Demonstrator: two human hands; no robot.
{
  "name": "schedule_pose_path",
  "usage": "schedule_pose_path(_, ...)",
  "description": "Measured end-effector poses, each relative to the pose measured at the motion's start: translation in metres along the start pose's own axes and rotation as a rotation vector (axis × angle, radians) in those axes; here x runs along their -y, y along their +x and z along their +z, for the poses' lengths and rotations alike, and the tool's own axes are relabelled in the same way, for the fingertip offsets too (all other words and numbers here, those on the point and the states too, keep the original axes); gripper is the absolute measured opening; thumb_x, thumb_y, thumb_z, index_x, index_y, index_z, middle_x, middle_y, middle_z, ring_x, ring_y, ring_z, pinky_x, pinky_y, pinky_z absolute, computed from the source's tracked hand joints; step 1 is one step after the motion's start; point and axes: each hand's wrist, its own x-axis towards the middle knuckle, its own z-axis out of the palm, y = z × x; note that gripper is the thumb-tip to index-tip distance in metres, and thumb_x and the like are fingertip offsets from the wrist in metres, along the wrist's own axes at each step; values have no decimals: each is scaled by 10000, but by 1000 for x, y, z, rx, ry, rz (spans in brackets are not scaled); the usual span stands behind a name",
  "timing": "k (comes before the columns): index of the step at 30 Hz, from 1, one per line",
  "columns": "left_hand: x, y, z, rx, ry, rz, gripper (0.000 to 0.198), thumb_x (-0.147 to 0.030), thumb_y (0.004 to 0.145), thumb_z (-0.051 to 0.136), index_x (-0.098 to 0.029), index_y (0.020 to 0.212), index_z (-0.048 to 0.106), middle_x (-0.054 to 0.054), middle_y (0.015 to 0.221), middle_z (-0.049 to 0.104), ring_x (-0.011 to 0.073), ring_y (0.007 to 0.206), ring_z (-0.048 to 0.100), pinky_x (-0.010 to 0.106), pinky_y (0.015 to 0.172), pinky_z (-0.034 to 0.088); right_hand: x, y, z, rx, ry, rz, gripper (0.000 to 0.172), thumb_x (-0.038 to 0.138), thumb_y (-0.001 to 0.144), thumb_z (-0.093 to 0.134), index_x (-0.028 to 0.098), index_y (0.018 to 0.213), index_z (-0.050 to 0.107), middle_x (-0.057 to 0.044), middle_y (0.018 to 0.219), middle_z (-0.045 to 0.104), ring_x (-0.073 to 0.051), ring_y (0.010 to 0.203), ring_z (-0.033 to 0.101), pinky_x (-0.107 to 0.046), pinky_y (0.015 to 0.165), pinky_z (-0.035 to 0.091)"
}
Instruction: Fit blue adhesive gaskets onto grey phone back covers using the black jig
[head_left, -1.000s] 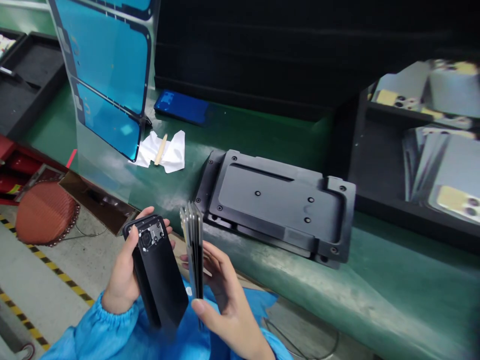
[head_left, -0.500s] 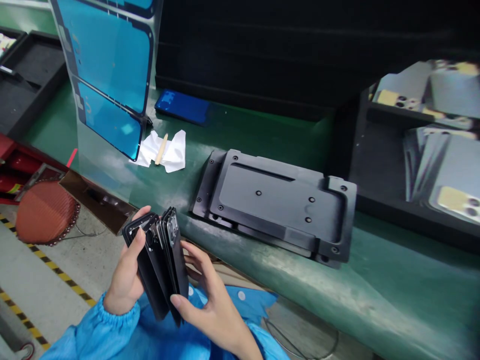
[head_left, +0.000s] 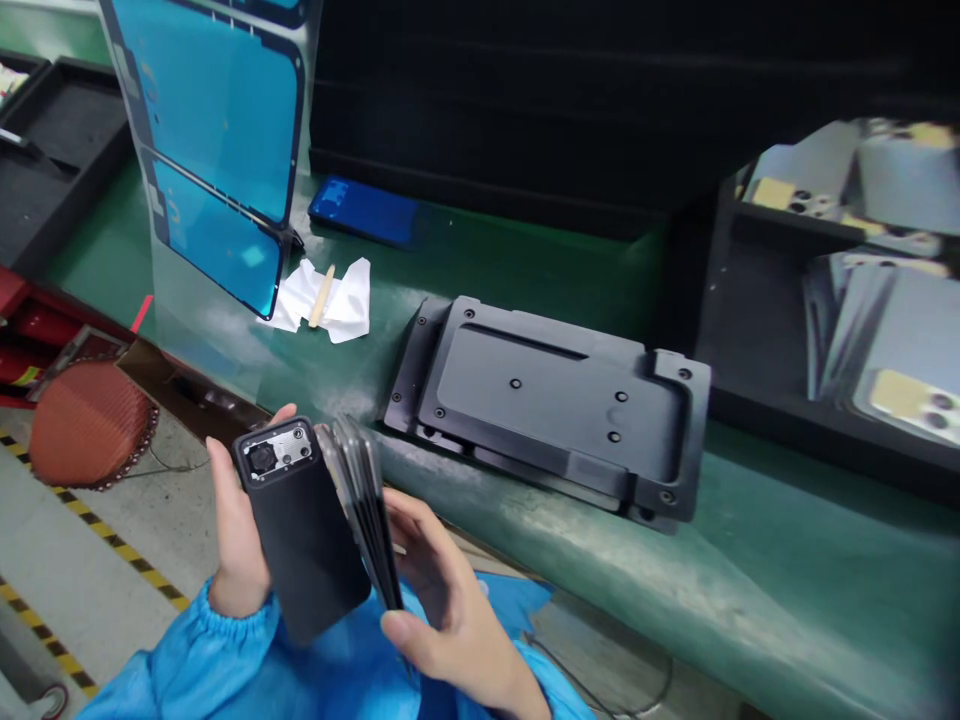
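A black phone back cover (head_left: 307,550) with a silver camera area faces up in my left hand (head_left: 244,540), whose thumb stands off its left edge while the other fingers are behind it. My right hand (head_left: 450,590) grips several thin black covers (head_left: 367,510) by their right side and lower end; their top ends are blurred. Those covers stand on edge, just right of the one in my left hand. Beyond my hands, a black fixture (head_left: 562,400) with a recessed bed lies on the green table (head_left: 787,560).
Blue film sheets (head_left: 217,130) hang at the upper left. Near them lie white paper (head_left: 349,305) with a wooden stick (head_left: 322,297) and a dark blue piece (head_left: 364,212). A black tray (head_left: 765,300) at right holds grey panels (head_left: 922,330). A round stool (head_left: 90,425) stands lower left.
The covers have parted: one now lies face up in my left hand, its camera area showing. My right hand has moved slightly right and down with the others. My left thumb has lifted.
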Motion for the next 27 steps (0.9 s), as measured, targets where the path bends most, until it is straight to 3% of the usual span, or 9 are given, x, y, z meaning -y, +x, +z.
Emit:
schedule_pose_path(5,-11,3,-4,79,-49,-148,647,-662,1003,318,-215,1315,668,125,992,792,276,723,757,479,706,626,11,-4,-4,-7,38,18,748,627,808,757,297,1428,497,-151,1437,597,-360,1253,636,-499,1019,530)
schedule_pose_path(9,-12,8,-12,185,-137,-213,628,-650,995,370,-189,1260,703,138,1044,784,284,762,756,449,633,633,12,-9,-5,36,114,12,695,591,824,763,361,1430,513,-112,1450,607,-351,1283,627,-483,1026,531)
schedule_pose_path(13,-13,10,-13,286,-212,-284,705,-697,977,343,-155,1273,683,145,1028,780,313,798,760,518,637,650,12,-11,-7,62,188,-18,680,557,834,769,374,1438,516,-98,1508,567,-357,1304,614,-500,1038,528)
schedule_pose_path(17,-16,11,-12,260,-252,-330,714,-604,1039,225,-88,1202,690,176,967,780,248,788,776,398,707,662,11,-10,-7,69,231,1,747,558,787,810,294,1426,529,-154,1479,578,-387,1283,617,-531,1029,528)
schedule_pose_path(19,-18,14,-13,302,-264,-390,703,-591,1044,205,-102,1183,689,172,921,779,232,776,781,358,685,660,9,-11,-6,69,253,-13,775,565,767,818,290,1430,527,-159,1433,604,-389,1240,638,-534,996,544)
schedule_pose_path(27,-19,18,-16,476,-387,-558,697,-630,1023,201,-122,1183,651,185,919,767,255,792,789,392,668,665,3,-19,-8,56,340,47,772,622,691,822,311,1356,583,-148,1287,671,-394,1094,686,-546,918,552)
